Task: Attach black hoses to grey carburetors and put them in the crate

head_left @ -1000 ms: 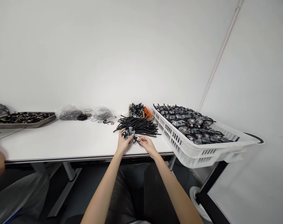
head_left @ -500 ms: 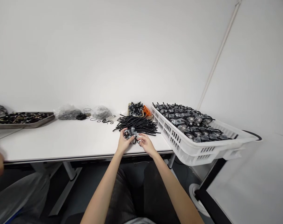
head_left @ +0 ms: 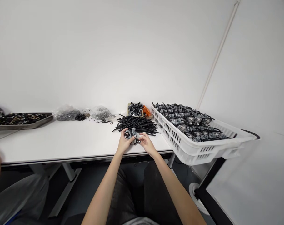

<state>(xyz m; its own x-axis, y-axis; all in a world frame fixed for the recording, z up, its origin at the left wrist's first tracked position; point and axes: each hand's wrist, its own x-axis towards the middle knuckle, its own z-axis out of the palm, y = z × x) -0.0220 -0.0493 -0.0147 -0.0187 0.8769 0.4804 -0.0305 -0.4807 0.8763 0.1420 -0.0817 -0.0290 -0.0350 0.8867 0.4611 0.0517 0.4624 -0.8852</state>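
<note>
Steadily, the left hand and right hand grasp the carburetor from both sides, black rubber hoses at 12 o'clock.

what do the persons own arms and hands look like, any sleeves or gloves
The left forearm and right forearm are bare, with no sleeves in view. The left hand and right hand wear no gloves, and neither wrist shows a watch or band. Dark trousers show below.

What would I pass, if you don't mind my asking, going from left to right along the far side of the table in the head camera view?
A metal tray of dark parts → a clear plastic bag of small dark parts → a second clear plastic bag → a cardboard tray of black and metal parts → an orange piece → a white slotted plastic crate of carburettors.
</note>
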